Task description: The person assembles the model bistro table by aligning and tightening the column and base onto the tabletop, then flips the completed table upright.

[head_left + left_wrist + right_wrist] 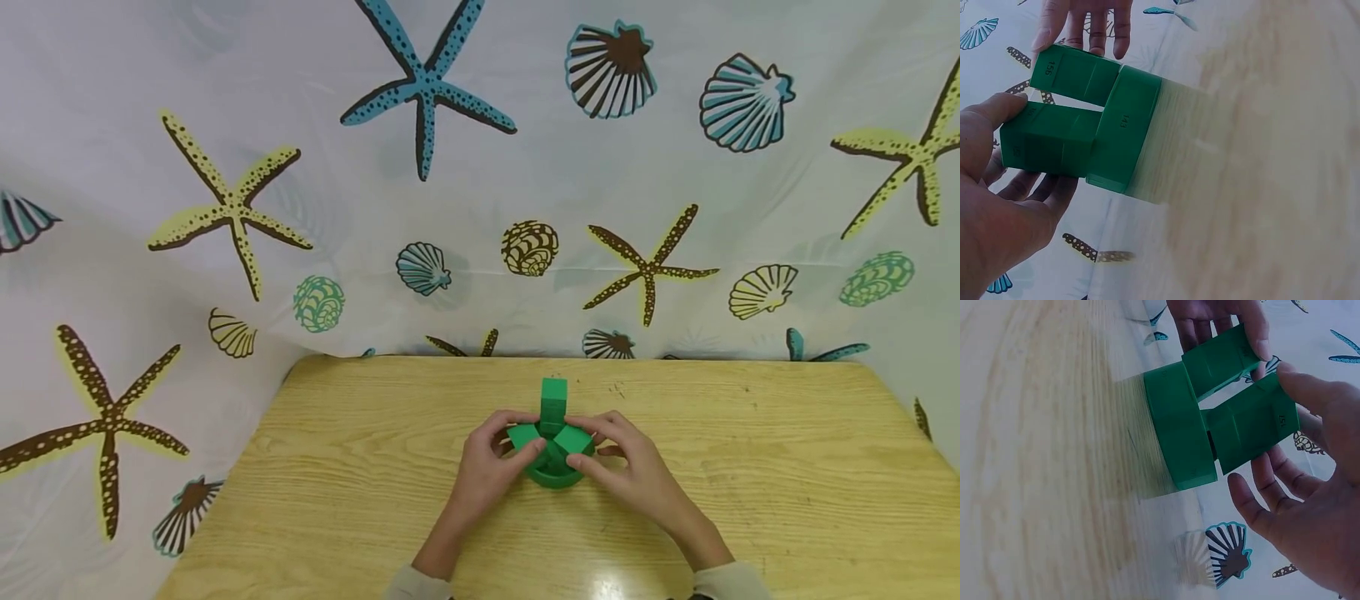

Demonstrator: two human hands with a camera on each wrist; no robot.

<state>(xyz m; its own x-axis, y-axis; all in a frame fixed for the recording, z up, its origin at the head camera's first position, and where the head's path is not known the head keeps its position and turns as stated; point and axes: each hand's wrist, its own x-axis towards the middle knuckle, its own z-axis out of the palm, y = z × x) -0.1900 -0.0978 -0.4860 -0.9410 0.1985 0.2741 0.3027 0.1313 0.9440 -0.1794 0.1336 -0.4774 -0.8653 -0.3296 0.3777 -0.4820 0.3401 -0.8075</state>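
Note:
A round green base (555, 481) stands on the table in front of the person, with a printed number on its side in the left wrist view. Several green blocks rise from it. The left hand (487, 465) pinches the left block (1050, 140) between thumb and fingers. On the other side the right hand (637, 471) pinches the right block (1257, 428), its thumb on the near edge and fingertips behind. A third, taller-looking block (553, 402) stands at the back, between the two hands' fingertips. How the blocks join the base is partly hidden.
The wooden table (375, 467) extends to both sides of the hands. A white cloth (480, 192) printed with starfish and shells hangs behind the table and along its sides.

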